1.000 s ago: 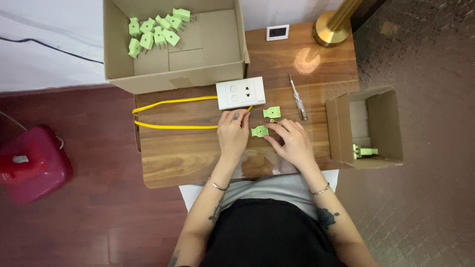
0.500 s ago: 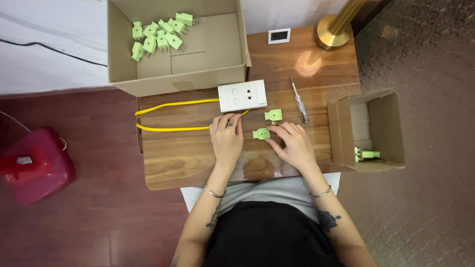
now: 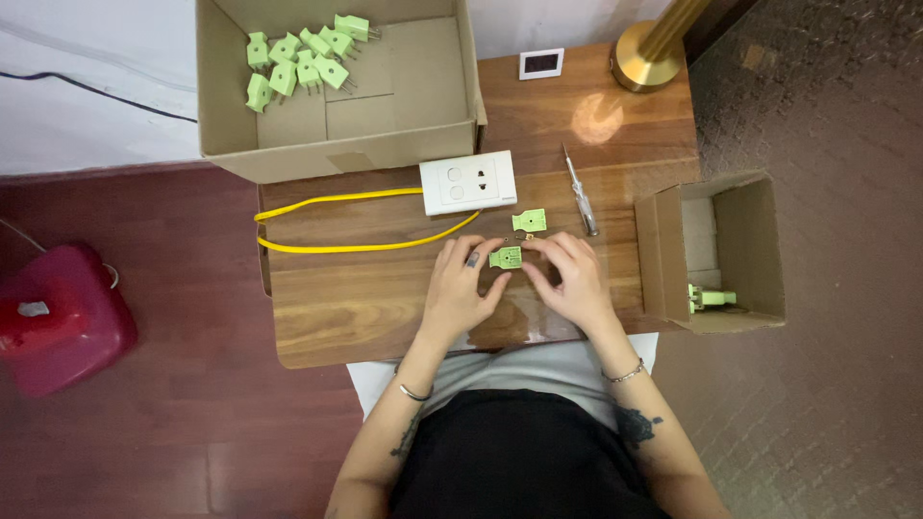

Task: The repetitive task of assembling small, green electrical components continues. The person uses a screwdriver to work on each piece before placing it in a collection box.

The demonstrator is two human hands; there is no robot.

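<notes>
we see both hands low on the wooden worktop [image 3: 336, 317]. the left hand [image 3: 460, 288] and the right hand [image 3: 575, 279] meet around a small green plug piece [image 3: 506, 257], which sits between them just above the wood. the fingertips of each hand pinch its ends, so both hands are closed on it. a second green plug piece [image 3: 530, 221] lies just behind, near the white socket block [image 3: 468, 183] with its yellow cable [image 3: 336, 226].

what could go wrong? the piece is tiny and held only by fingertips. we think it could slip and drop on the wood, or roll off the near edge onto the floor. there may be a small metal bit beside it, but it is too small for us to be sure; a bit like that would be easy to lose.

the screwdriver [image 3: 581, 202] lies just by the right hand. a wrist bump could send it rolling toward the small box [image 3: 735, 250] at the side.

the yellow cable loops close to the left arm. a snag there could tug the socket block into the loose piece.

the big box [image 3: 231, 144] with more green plugs [image 3: 298, 62] sits well apart, so it looks safe.
</notes>
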